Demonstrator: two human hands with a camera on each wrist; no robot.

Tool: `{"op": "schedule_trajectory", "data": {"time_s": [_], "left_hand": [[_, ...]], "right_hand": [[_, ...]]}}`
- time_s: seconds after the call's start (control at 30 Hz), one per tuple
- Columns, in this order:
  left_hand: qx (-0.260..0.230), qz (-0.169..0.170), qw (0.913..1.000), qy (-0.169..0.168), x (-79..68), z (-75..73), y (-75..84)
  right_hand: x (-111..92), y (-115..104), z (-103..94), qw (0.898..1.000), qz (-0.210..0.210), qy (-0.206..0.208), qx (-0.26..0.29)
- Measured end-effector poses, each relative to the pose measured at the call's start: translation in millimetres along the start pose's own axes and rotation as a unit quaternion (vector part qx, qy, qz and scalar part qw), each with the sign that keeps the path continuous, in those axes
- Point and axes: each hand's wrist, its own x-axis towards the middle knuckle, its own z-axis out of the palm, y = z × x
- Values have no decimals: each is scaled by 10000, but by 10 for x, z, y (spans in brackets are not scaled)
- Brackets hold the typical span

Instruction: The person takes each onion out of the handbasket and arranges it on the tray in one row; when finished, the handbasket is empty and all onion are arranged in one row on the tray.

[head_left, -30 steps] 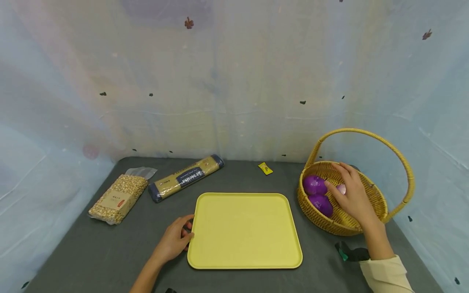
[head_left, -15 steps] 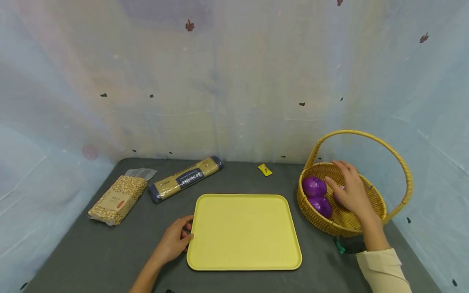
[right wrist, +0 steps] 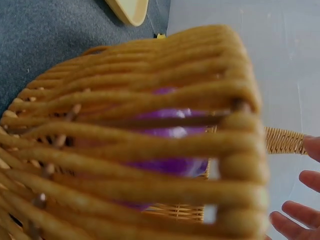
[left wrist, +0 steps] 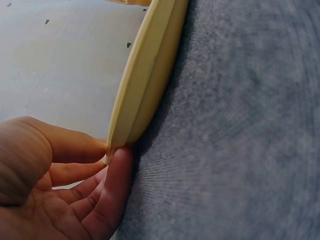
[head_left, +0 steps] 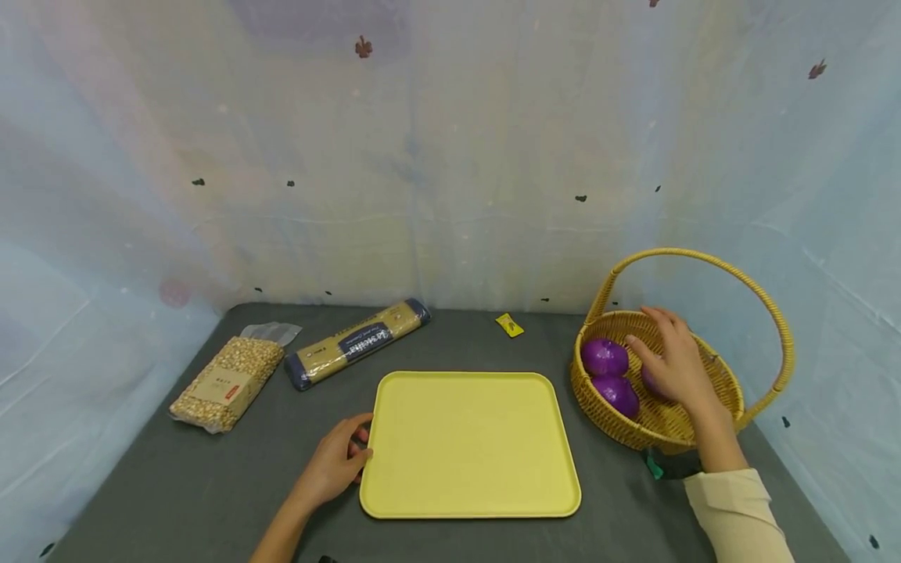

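Note:
The left hand (head_left: 332, 464) holds the left edge of a yellow rectangular tray (head_left: 470, 446), and the left wrist view shows thumb and fingertips pinching its rim (left wrist: 145, 75). The right hand (head_left: 674, 361) hovers over a yellow wicker basket (head_left: 598, 418) with a tall handle, its fingers spread and holding nothing visible. Inside the basket sit glossy purple onions: one (head_left: 604, 357) at the back left, another (head_left: 616, 395) in front of it, and a third (head_left: 651, 381) partly hidden under the right hand. In the right wrist view the basket wall (right wrist: 150, 185) covers most of the onions.
At the left lies a clear bag of pale beans or kernels (head_left: 228, 383). Beside it is a blue-and-gold pack of pasta (head_left: 357, 342). A small yellow packet (head_left: 510, 324) lies behind the tray. A dark item with a green part (head_left: 654, 467) lies below the basket.
The right hand has shifted slightly within the basket; the third onion's pale top is now covered and its purple side shows. The left hand and tray look unmoved.

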Motion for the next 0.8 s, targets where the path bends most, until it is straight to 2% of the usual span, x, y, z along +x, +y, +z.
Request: {"op": "schedule_trajectory", "data": {"time_s": [0.17, 0.37, 0.8], "left_hand": [[-1, -21, 10000, 7, 6, -1, -2], [35, -233, 9997, -102, 28, -2, -21], [-12, -95, 9999, -83, 7, -11, -1]], "right_hand": [[22, 52, -10, 10000, 67, -8, -10], [36, 95, -37, 9993, 347, -135, 19], [86, 160, -101, 9981, 552, -276, -50]]}}
